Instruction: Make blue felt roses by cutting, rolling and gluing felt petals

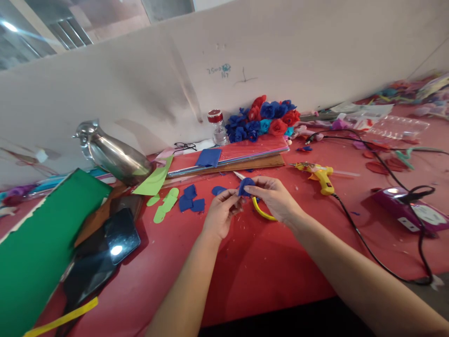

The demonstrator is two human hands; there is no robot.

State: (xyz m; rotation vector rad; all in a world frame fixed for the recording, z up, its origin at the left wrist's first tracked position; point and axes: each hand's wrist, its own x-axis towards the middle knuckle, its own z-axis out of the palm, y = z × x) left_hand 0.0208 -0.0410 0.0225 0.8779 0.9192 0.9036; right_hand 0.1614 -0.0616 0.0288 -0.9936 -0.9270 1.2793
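Note:
A dark blue petal-like piece (247,186) is pinched between both hands, above the red table. My left hand (222,211) is closed, thumb and fingertips on its left edge. My right hand (275,196) is closed on its right side. Scissors with a yellow handle (264,213) lie beneath my hands, partly hidden, the blade tip showing behind. Left of my left hand are several blue squares (191,199) and another blue rounded piece (218,190). Light green rounded cut-outs (167,206) lie farther left, by a green sheet (154,180).
A yellow glue gun (321,177) lies to the right, its cord running to a purple power box (409,208). Red and blue paper flowers (263,119) and a jar (219,128) stand at the back. At left are a metal jug (115,152), a phone (122,235) and a green board (45,248).

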